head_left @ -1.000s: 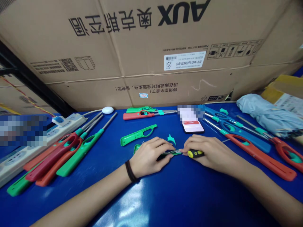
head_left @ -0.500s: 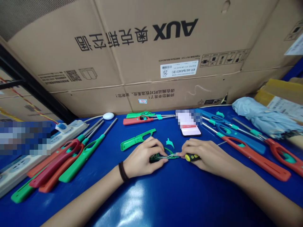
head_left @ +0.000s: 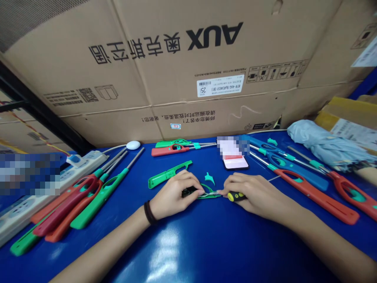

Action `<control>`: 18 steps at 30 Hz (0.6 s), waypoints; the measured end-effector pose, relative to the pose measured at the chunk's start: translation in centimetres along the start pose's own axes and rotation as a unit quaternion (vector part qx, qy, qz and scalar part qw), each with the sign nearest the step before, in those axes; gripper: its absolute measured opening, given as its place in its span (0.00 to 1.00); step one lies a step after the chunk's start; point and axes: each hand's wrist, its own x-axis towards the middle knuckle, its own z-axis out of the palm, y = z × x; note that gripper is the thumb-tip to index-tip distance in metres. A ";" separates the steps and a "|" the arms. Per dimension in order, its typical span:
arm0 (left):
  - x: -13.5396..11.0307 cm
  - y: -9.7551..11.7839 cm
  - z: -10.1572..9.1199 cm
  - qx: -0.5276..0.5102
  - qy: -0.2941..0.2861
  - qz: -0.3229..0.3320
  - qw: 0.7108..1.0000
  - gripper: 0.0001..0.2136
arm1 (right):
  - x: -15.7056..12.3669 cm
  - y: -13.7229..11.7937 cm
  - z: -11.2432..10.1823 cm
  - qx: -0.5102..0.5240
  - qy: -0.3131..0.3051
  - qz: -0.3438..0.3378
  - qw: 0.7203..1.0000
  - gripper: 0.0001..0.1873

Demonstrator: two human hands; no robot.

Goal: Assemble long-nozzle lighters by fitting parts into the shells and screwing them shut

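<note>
My left hand (head_left: pixel 173 192) is closed on an opened green lighter half (head_left: pixel 210 196), thumb and forefinger pinching at the thin wires along it. My palm and fingers cover much of that half. At its other end, the thumb and forefinger of my right hand (head_left: pixel 253 192) are pressed together on the wires or the casing tip. Tucked in the same hand is a screwdriver (head_left: pixel 236 196) with a black and yellow handle; its thin shaft sticks out behind the hand. Beyond lie a loose turquoise trigger (head_left: pixel 210 179) and a second green casing half (head_left: pixel 165 176).
Red and green lighters (head_left: pixel 69 204) lie at left beside a white power strip (head_left: pixel 61 179). Red and blue lighters (head_left: pixel 318 196) lie at right. A phone (head_left: pixel 235 162) rests behind my hands, near a large cardboard box (head_left: pixel 165 86). A light blue folded umbrella (head_left: pixel 321 143) lies far right.
My left thumb and forefinger have closed closer together over the wires. My right hand stays at the casing's end with the screwdriver. The view has shifted slightly.
</note>
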 end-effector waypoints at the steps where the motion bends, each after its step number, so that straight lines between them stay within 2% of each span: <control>1: 0.0 0.0 -0.1 0.005 -0.008 0.001 1.000 0.05 | 0.0 0.0 0.0 0.000 0.000 0.000 1.000 0.17; 8: -0.1 -0.2 -1.2 0.018 -0.055 0.003 0.998 0.05 | 0.1 0.1 0.2 0.002 0.007 -0.001 1.000 0.14; 12: -0.2 -0.4 -1.5 0.021 -0.047 -0.003 0.999 0.04 | 0.1 0.2 0.3 0.008 0.012 -0.005 1.000 0.14; 18: -0.2 -0.6 -1.7 0.019 -0.060 0.029 0.998 0.06 | 0.1 0.3 0.4 0.008 0.013 -0.008 1.000 0.13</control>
